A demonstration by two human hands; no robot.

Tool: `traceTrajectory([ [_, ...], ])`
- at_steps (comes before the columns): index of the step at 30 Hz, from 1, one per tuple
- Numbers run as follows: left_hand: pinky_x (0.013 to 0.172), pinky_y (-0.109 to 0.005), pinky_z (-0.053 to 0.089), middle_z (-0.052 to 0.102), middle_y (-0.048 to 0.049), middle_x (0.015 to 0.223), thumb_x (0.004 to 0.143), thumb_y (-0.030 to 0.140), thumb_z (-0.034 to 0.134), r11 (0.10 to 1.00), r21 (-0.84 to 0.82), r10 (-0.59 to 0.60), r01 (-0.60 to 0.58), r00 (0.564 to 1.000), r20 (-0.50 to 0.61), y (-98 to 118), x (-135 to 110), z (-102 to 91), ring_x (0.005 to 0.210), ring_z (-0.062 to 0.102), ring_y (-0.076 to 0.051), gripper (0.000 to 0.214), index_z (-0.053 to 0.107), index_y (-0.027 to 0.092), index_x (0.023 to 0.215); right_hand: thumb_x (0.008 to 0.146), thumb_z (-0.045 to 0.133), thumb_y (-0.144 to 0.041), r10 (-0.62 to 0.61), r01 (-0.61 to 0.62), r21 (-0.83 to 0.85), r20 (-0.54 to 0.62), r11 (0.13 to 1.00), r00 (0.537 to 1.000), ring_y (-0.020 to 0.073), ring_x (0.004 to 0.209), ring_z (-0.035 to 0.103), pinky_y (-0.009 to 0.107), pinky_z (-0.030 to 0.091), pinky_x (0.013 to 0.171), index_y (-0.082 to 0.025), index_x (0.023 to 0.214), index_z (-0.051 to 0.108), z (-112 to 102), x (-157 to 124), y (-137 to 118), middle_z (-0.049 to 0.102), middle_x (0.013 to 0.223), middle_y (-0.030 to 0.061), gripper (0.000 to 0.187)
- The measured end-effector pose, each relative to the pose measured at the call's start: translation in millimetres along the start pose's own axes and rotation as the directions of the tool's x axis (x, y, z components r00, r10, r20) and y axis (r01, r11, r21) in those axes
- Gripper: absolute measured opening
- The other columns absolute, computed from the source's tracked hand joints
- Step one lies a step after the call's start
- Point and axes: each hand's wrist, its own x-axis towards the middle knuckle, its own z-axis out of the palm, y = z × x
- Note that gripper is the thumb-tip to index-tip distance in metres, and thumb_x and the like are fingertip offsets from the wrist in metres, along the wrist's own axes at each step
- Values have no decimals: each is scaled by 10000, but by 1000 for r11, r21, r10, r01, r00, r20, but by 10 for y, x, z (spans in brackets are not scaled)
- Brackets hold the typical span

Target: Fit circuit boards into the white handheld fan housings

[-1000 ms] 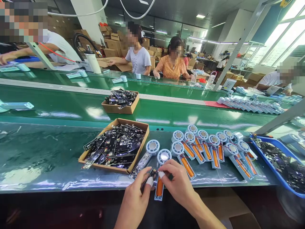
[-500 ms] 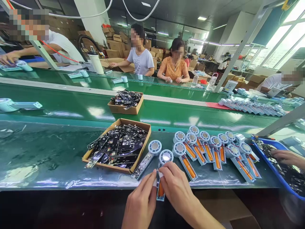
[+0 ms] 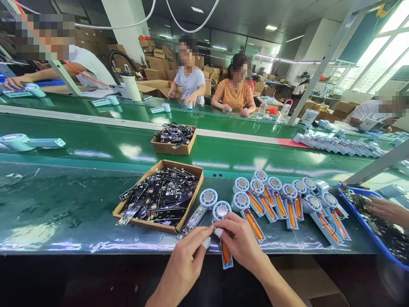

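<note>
At the bench's front edge lies a light blue handheld fan [image 3: 221, 210], its open handle holding an orange battery [image 3: 226, 253]. Over the neck of this fan, my right hand [image 3: 242, 239] is closed, its thumb and fingers gripping there. The fingertips of my left hand [image 3: 188, 252] are pinched together against my right fingertips; what they hold, if anything, is too small to make out. White covers wrap both thumbs. Just left is another fan [image 3: 208, 198] with a circuit board [image 3: 195, 219] along its handle. Several similar fans [image 3: 288, 191] with exposed orange batteries lie to the right.
A cardboard tray [image 3: 198, 192] of circuit boards stands left of the fans, with a smaller box [image 3: 188, 148] of boards behind it. At right, another person's hand [image 3: 385, 211] reaches into a blue bin [image 3: 361, 231]. Co-workers sit across the green conveyor [image 3: 236, 154].
The fan's handle end has swung right, and my left hand has tilted, its thumb now apart from the handle. Across the belt, a co-worker's hand has come onto a small blue part.
</note>
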Motion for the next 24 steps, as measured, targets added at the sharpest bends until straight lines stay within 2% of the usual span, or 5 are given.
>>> traceTrajectory([
  [6,994,-386,572,760,-88,1216,1021,365,374,922,-266,-296,282,955,-16,135,-177,158,1142,709,-255,420,708,253,1251,899,675,-373,328,-342,309,98,887,940,131,624,549,226,421,574,-176,1008,720,-158,-91,-24,631,714,-3,231],
  [12,660,-379,588,750,-81,923,752,335,701,905,-113,-405,410,912,66,88,-9,376,688,675,-232,357,696,189,1077,846,697,-430,318,-395,700,247,594,915,85,506,457,205,401,519,-174,854,630,-155,-87,132,575,618,-42,265],
  [15,669,-372,575,744,-54,816,739,340,733,818,-281,-444,501,862,245,59,74,433,673,677,-230,253,704,188,938,849,715,-461,213,-338,736,262,587,941,94,546,498,222,430,572,-165,812,618,-130,-132,120,590,629,-24,314],
  [18,821,-397,586,777,-87,910,741,444,779,625,-564,-410,541,841,352,21,96,441,867,732,-275,345,712,170,939,810,764,-480,158,-306,747,265,590,951,108,577,531,234,435,572,-163,815,626,-143,-192,109,612,695,2,346],
  [24,1032,-408,513,751,-104,1151,840,586,681,576,-641,-522,508,832,189,-30,-25,513,1129,691,-292,535,652,179,1186,787,788,-399,237,-220,703,75,676,969,126,688,563,244,470,661,-193,919,631,-197,-207,176,609,776,-7,291],
])
